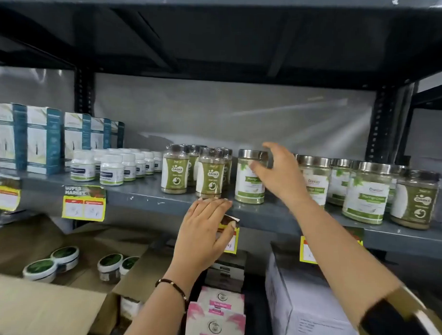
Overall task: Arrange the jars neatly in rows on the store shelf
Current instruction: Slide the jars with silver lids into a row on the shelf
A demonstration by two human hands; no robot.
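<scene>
A moringa jar [248, 183] with a silver lid stands alone near the front of the grey shelf [143, 196]. My right hand [277, 175] is spread just beside and behind that lid, fingers apart, not closed on the jar. My left hand [204, 232] lies flat against the shelf's front edge, fingers together over a price tag, holding nothing. Two short rows of slimmer Caska jars [209, 177] stand to the left. More silver-lidded moringa jars [365, 195] and a wide Caska jar [415, 201] crowd the right end.
Small white bottles [111, 169] and tall white-and-teal boxes [43, 141] fill the shelf's left. Yellow price tags [83, 205] hang from the edge. Below are open cartons with round tins [51, 263], pink boxes [216, 315] and a white carton [310, 308].
</scene>
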